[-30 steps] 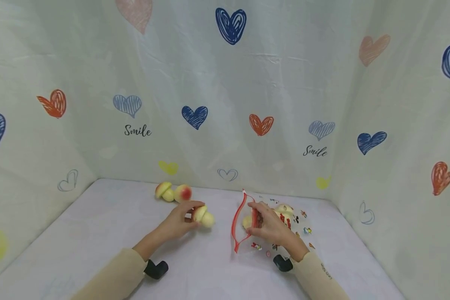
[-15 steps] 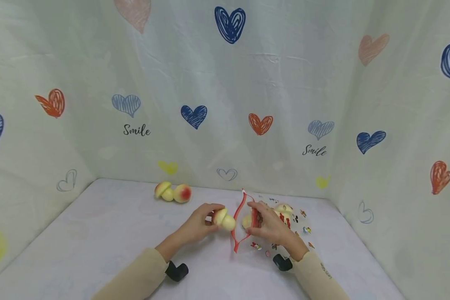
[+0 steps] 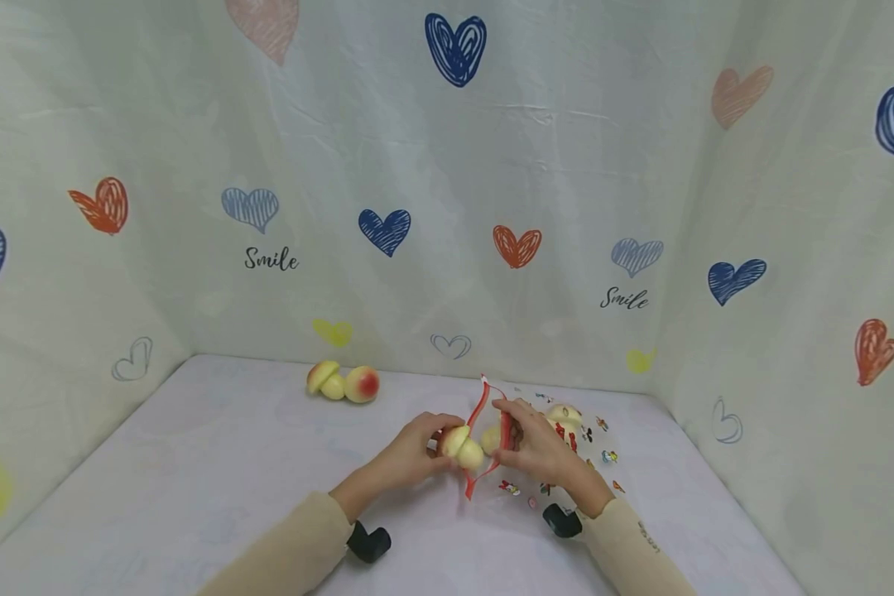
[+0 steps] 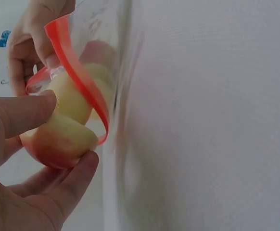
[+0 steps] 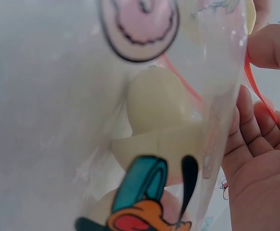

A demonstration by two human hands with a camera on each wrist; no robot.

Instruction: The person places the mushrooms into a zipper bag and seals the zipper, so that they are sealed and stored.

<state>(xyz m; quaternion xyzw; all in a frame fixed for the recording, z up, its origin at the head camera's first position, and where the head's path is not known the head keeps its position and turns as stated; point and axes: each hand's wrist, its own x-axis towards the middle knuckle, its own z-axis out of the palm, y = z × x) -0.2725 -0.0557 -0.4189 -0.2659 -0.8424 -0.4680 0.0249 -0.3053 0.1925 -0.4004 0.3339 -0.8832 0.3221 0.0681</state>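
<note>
My left hand [image 3: 406, 457] grips a yellow toy mushroom [image 3: 462, 448] by its red-blushed cap, thumb on one side and fingers on the other. Its stem points right, and in the left wrist view the red zip strip [image 4: 75, 72] crosses in front of that stem at the mouth of a clear zip bag. My right hand [image 3: 538, 443] pinches the far side of this red-edged bag [image 3: 479, 403], and the mouth gapes between the strips. Through the printed plastic, another pale mushroom [image 5: 157, 103] shows inside, with further pale, pink-tinged shapes below it.
At the back left of the white table [image 3: 216, 463] lie another mushroom [image 3: 325, 380] and a round, red-blushed piece [image 3: 362, 385] side by side. A curtain [image 3: 447, 157] printed with hearts stands behind the table and along its sides.
My left hand has carried the mushroom rightward across the table to the bag's mouth. My right hand has stayed in place, holding the bag's edge.
</note>
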